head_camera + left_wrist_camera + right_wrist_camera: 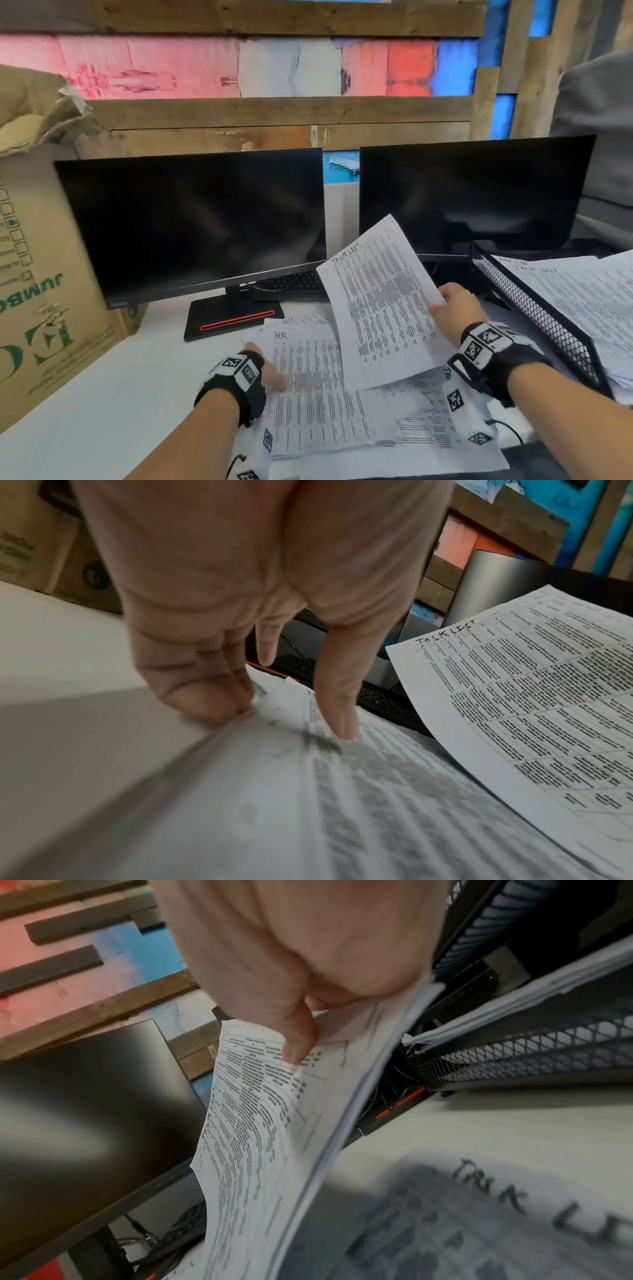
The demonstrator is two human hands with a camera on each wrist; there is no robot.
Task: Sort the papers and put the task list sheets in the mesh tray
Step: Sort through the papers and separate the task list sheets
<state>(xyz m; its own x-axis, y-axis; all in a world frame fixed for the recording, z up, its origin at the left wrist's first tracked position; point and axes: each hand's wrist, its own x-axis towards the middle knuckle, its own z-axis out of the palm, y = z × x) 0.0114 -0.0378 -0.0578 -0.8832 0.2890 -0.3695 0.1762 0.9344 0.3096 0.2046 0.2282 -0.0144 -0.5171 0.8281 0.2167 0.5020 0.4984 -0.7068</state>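
My right hand (452, 311) pinches the right edge of a printed sheet headed "TASK LIST" (380, 301), held tilted above the desk; the thumb (298, 1042) lies on its face in the right wrist view. The same task list sheet (534, 696) shows at the right of the left wrist view. My left hand (263, 368) rests on the pile of papers (318, 394), whose top sheet is marked "HR" (281, 335); curled fingers (192, 691) pinch the pile's left edge while the thumb presses the page. The black mesh tray (544, 315) at the right holds task list sheets (582, 294).
Two dark monitors (205, 219) (472, 192) stand behind the papers, with a black keyboard (294, 284) under them. A large cardboard box (41, 274) fills the left side. Bare white desk (120, 394) lies left of the pile.
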